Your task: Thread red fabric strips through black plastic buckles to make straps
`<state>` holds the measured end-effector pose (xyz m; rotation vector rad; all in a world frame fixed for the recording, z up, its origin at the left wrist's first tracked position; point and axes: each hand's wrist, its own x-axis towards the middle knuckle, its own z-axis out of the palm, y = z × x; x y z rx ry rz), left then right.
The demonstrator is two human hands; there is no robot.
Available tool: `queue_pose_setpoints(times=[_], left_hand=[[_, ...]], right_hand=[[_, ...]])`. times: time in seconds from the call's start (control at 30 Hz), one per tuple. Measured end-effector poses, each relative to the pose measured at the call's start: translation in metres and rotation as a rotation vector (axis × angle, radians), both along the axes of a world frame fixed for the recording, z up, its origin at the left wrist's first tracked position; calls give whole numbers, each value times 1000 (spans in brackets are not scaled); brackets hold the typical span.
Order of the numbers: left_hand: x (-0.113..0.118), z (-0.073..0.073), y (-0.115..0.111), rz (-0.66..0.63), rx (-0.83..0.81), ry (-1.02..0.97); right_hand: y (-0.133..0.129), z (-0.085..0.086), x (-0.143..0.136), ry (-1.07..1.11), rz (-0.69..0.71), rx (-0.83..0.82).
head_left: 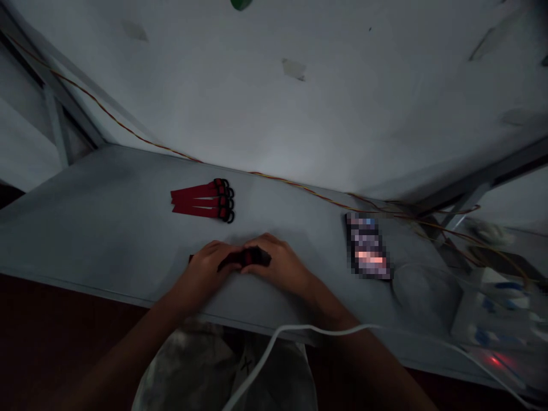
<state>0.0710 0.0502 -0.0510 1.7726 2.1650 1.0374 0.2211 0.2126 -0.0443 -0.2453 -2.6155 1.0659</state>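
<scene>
Grey tabletop (128,228) with red straps (194,200).

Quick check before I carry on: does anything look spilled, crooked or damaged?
A white cable loops loosely in front of your lap and right forearm, which looks out of place while you work. I see no spill or clear damage; the red straps lie neatly.

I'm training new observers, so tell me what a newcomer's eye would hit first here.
Probably the pixelated phone-like block glowing on the grey table's right side. Next, the red straps with black rings, fanned left of centre, beyond both hands, which hold something dark.
</scene>
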Motion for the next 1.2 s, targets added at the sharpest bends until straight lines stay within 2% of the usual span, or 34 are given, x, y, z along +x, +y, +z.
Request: queue_pose_setpoints(times=[0.17,0.33,0.4,0.47,0.63,0.7,0.77,0.87,0.97,1.2], left_hand=[[-5,6,2,-1,-144,-32],[1,7,7,-38,-161,30],[2,7,7,-38,-154,13],[2,7,5,-57,-122,-35],[4,9,-2,-29,15,-75],[6,8,-4,10,94,-36],[8,6,-5,19,172,24],[9,1,-6,-10,255,148],[10,-1,-6,-75,306,252],[10,-3,-10,-104,289,331]], right_hand=[[9,3,7,-5,69,28],[6,10,8,-13,49,49],[3,12,7,0,20,-9],[0,13,5,15,5,-168],[-6,8,1,-30,-31,-802],[-7,7,-1,-73,-40,-935],[-8,7,-2,-97,-42,-994],[-9,8,-2,-104,-39,-1017],[-8,12,-2,-134,-51,-963],[-5,14,4,-223,16,-841]])
